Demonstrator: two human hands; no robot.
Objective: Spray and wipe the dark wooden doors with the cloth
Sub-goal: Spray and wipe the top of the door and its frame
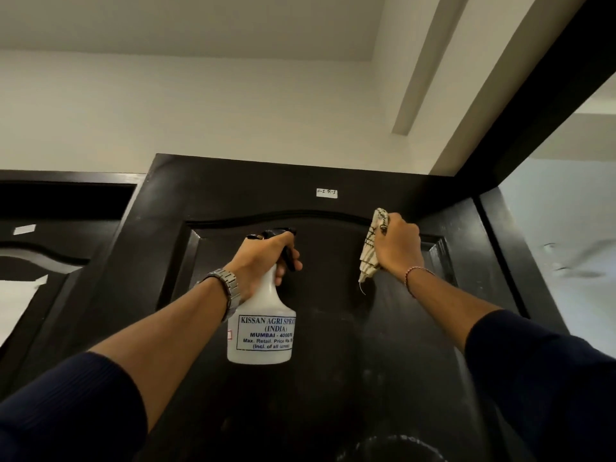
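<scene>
High on the dark door (333, 328), both arms raised, navy sleeves pushed back. Left hand (263, 258) curls round the neck of the white spray bottle (261, 328); fingers wrap the black trigger head (283, 240), nozzle aimed at the raised panel. Bottle body hangs below the fist, printed label facing the camera. Metal watch (226, 288) on the left wrist. Right hand (396, 246) grips a bunched cream cloth (373, 246) with dark stitching, held at the panel's upper right corner near the arched moulding. Cloth sticks out past the left side of the fist, top and bottom; a loose thread dangles from its lower end. Cannot tell whether the cloth presses the wood or sits just off it. Thread bracelet (415, 273) on the right wrist. Small white sticker (326, 193) on the door's top rail, between the two hands and above them. Second dark door (50, 245) at far left, with white tape patches. Pale wall and ceiling above.
</scene>
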